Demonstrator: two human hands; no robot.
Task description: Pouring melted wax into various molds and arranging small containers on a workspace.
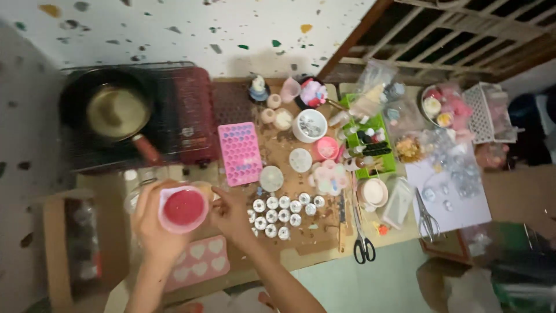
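My left hand point(152, 225) grips a pink cup point(183, 208) filled with red liquid, held above the low table's front left. My right hand point(230, 215) rests against the cup's right side, fingers curled near its rim. Below the cup lies a pink mould with heart-shaped hollows point(200, 262). Just right of my right hand stand several small round white tins point(284, 211) in rows.
A pan point(119, 110) sits on a portable stove point(174, 116) at the back left. A pink many-holed mould point(239, 152), a white bowl point(309, 124), a green tray of small bottles point(370, 142), black scissors point(362, 243) and silver scissors point(427, 220) crowd the cardboard-covered table.
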